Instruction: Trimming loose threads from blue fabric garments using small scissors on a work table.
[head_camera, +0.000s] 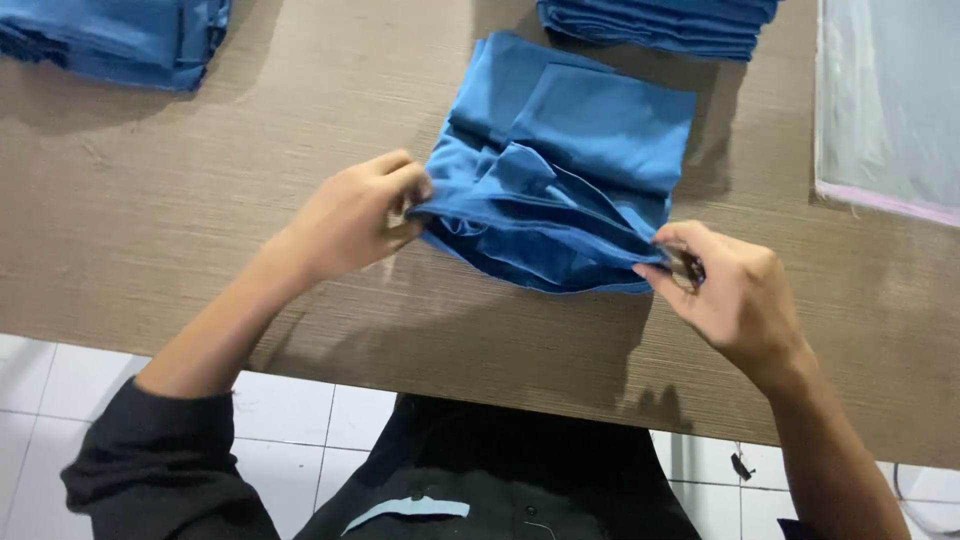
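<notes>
While pinched shut on the near left corner of a folded blue cotton-like garment (560, 170), left hand (350, 215) curled, fingertips and thumb closed on the cloth's bunched edge. Opposite, right hand (735, 295) likewise closed, thumb and forefinger nipping the near right corner of the same garment, the hem drawn taut between the two grips. Garment lying on a brown wood-grain tabletop (160, 200), near its middle, far part flat and squared, near part rumpled into loose folds and lifted slightly off the surface. Just beyond it, at the top edge of the view, a neat stack of folded blue cloth pieces (660, 25), close to the garment but whether touching cannot be told. Well apart at the far left corner, another pile of blue folded cloth (110, 40), partly cut off by the frame. At the right edge, a flat clear plastic bag with a pale pink lower border (885, 110), rectangular, lying on the table, apart from the garment. Below the table's near edge, white tiled floor (50, 380) and a black long-sleeved top with a small pale blue strip label on the chest (405, 508).
</notes>
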